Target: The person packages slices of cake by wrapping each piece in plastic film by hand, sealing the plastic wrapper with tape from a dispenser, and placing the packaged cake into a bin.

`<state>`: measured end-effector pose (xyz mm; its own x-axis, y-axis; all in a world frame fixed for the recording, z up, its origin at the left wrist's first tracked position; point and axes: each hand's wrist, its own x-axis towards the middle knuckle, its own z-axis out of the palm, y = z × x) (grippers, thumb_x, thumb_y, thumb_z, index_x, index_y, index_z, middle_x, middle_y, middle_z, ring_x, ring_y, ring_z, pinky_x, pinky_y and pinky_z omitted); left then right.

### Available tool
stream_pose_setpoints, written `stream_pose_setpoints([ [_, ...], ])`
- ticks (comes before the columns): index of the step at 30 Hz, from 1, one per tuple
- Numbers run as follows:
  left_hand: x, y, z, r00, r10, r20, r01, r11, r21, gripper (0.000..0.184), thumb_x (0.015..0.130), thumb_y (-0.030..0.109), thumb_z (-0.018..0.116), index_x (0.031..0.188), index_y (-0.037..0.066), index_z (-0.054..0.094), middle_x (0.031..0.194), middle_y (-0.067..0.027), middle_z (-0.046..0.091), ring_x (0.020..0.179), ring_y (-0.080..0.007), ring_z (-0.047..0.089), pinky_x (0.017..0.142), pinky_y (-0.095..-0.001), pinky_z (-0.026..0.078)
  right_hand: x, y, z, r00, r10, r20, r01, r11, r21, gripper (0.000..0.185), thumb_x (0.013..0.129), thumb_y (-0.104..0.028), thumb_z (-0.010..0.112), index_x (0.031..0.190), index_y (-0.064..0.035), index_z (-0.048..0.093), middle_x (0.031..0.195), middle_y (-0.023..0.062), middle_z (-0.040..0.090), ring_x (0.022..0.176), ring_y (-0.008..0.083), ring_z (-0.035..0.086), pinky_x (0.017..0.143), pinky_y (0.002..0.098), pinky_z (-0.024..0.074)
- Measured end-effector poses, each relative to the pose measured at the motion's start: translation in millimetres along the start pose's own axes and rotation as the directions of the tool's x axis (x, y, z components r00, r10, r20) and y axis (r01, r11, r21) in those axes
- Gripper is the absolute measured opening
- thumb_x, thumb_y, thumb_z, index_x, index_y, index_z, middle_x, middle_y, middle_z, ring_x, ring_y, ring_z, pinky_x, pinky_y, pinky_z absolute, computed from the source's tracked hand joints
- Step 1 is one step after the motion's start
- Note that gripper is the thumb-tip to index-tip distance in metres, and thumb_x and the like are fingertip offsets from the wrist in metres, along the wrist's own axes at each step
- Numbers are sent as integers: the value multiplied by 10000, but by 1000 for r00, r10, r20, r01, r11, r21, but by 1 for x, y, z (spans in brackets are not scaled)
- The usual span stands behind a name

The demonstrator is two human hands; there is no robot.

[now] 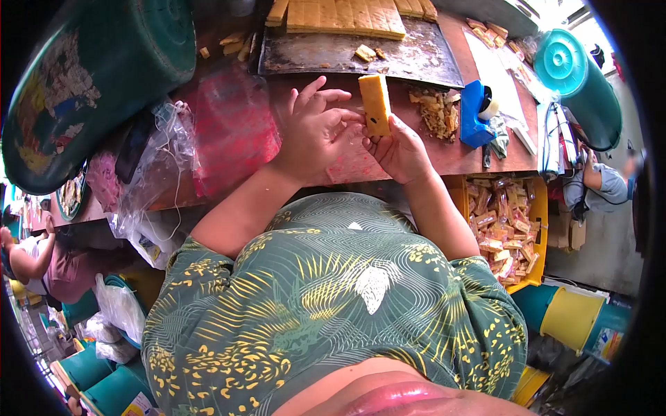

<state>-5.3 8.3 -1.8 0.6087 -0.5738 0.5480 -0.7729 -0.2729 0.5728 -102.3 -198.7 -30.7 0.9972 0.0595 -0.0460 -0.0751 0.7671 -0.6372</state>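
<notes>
My right hand point(401, 152) grips a yellow rectangular slice of cake point(375, 104) upright, thumb on one side and fingers behind it. A small dark spot marks the slice's lower face. My left hand point(316, 128) is open beside it, some fingers spread and the index fingertip and thumb close to the slice's left edge; I cannot tell whether they touch it. Beyond both hands lies a dark, worn baking tray point(333, 57) with rows of cut cake point(340, 17) at its far side and a broken piece point(365, 53) nearer me.
Crumbled scraps point(438, 114) and a blue tape dispenser point(476, 114) are right on the red-brown table point(444, 161). A yellow crate point(544, 222) of wrapped pieces stands below. Leftward are red plastic sheeting point(232, 128), clear bags point(163, 159) and a large green bucket point(104, 83). Other people point(603, 184) are at both sides.
</notes>
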Motion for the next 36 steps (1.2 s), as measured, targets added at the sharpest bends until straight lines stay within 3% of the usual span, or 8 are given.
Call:
stream_pose_setpoints([
  [9, 1, 3, 8, 999, -22, -41, 23, 1000, 16, 175, 810, 247, 865, 969, 182, 832, 1308, 16, 660, 1462, -294, 404, 1216, -554, 219, -3, 21, 13, 994, -99, -36, 98, 995, -15, 378, 1095, -215, 562, 1438, -59, 541, 1373, 73, 631, 1204, 176, 617, 1057, 382, 490],
  [12, -2, -3, 12, 998, -41, -44, 41, 999, -3, 180, 830, 333, 837, 978, 230, 831, 1331, 52, 631, 1461, -305, 385, 1176, -675, 209, -2, 24, 15, 992, -115, -57, 113, 993, -39, 370, 1097, -200, 558, 1441, -64, 546, 1392, 71, 625, 1228, 174, 609, 1065, 386, 487],
  [21, -3, -1, 11, 997, -54, -57, 55, 998, 23, 155, 826, 330, 835, 950, 237, 825, 1328, 81, 627, 1469, -291, 368, 1174, -675, 207, -2, 29, 20, 987, -141, -78, 134, 987, -84, 379, 1096, -181, 557, 1456, -62, 535, 1403, 63, 619, 1251, 168, 601, 1085, 389, 479],
  [24, -2, 6, 8, 997, -46, -58, 50, 997, 62, 205, 783, 239, 875, 974, 178, 830, 1276, 26, 667, 1445, -287, 421, 1199, -533, 267, -2, 30, 20, 986, -143, -91, 134, 986, -96, 383, 1095, -174, 558, 1460, -60, 529, 1397, 60, 620, 1246, 169, 602, 1091, 392, 476],
  [27, -3, 5, 10, 998, -39, -55, 44, 995, 90, 200, 778, 229, 865, 964, 172, 818, 1274, 29, 665, 1441, -286, 425, 1198, -514, 275, -1, 30, 27, 984, -149, -102, 137, 984, -115, 388, 1094, -169, 558, 1462, -51, 523, 1388, 61, 621, 1238, 171, 604, 1094, 398, 476],
  [30, -5, -3, 17, 998, -35, -45, 38, 998, 51, 174, 807, 300, 828, 953, 210, 798, 1309, 73, 621, 1477, -274, 362, 1183, -688, 209, -2, 30, 28, 985, -154, -82, 144, 982, -121, 394, 1093, -166, 560, 1462, -36, 518, 1385, 70, 622, 1233, 173, 607, 1097, 404, 476],
  [36, -7, -4, 17, 999, -40, -18, 41, 998, 42, 184, 798, 308, 820, 944, 201, 790, 1317, 72, 616, 1483, -278, 351, 1189, -696, 201, -3, 32, 28, 987, -138, -81, 129, 986, -107, 406, 1092, -163, 559, 1468, -19, 510, 1380, 84, 625, 1230, 176, 609, 1103, 403, 478],
])
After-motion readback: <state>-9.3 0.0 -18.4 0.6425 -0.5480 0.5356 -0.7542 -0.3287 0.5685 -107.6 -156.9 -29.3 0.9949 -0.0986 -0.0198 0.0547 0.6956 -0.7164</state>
